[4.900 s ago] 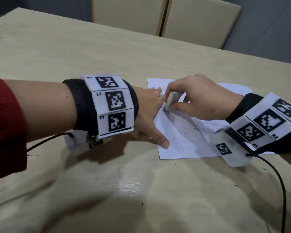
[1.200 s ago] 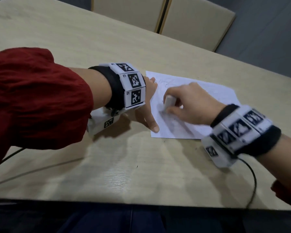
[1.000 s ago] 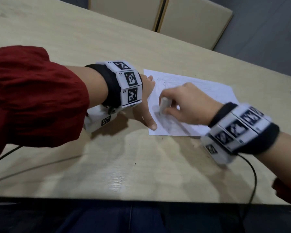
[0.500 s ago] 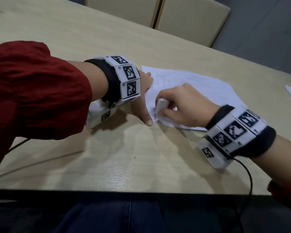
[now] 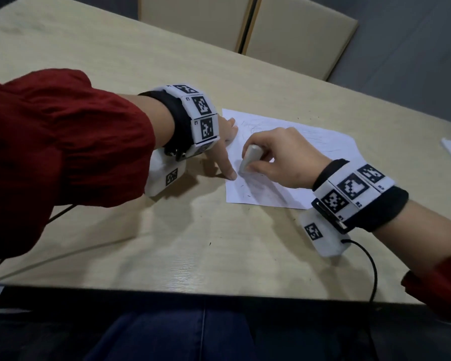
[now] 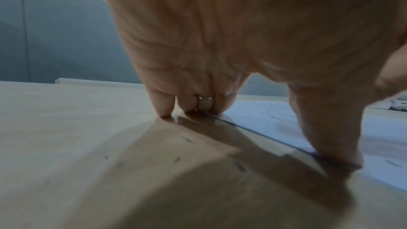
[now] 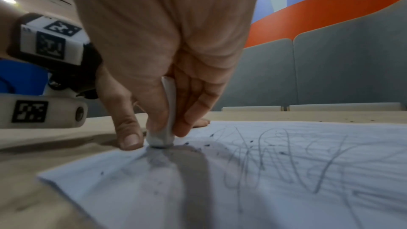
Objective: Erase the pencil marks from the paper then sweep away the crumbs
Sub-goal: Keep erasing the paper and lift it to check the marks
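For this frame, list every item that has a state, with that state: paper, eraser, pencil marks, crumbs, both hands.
paper: flat on the table, left edge pinned.
eraser: upright, lower end pressed on the paper near its left edge.
pencil marks: scribbles remain, not fully erased.
crumbs: dark specks scattered on the paper, unswept.
left hand: fingers spread, fingertips pressing the paper's left edge.
right hand: grips the eraser.

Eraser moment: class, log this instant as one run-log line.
stage: erasing | right hand: grips eraser, tip on paper | left hand: fingers pin paper's left edge | pencil marks: remain | crumbs: unswept
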